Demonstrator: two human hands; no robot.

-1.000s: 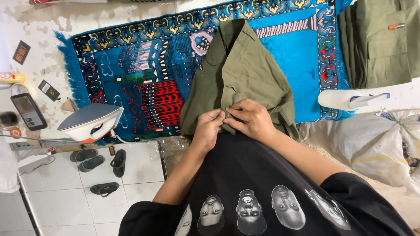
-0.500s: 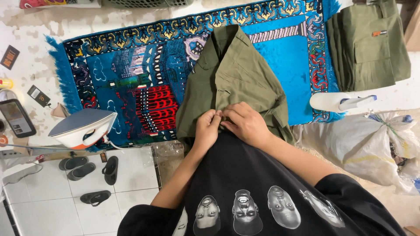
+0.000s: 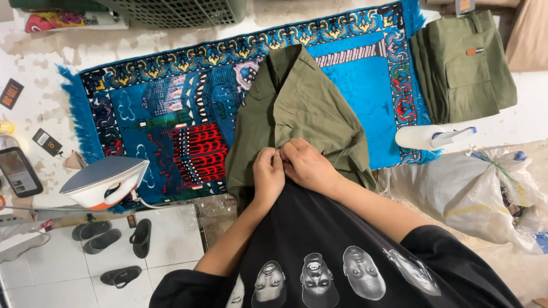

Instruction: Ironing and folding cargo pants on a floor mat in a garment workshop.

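Note:
An olive-green shirt [image 3: 302, 108] lies on a blue patterned mat [image 3: 171, 114], collar pointing away from me. My left hand [image 3: 268, 174] and my right hand [image 3: 308, 165] meet at the shirt's near edge, fingertips pinching the fabric at its front opening. Both hands rest just above my black printed T-shirt [image 3: 319, 251].
A white iron [image 3: 103, 181] stands on its heel at the mat's left near corner. Folded olive garments [image 3: 465, 65] lie at the far right, a white sandal [image 3: 434, 137] below them and a full plastic bag [image 3: 485, 194] nearby. A phone [image 3: 20, 171] and dark sandals [image 3: 108, 239] lie left.
Both hands have stayed pinched on the shirt's near edge. The view has shifted slightly, so the mat and iron sit a little lower and further left in the picture.

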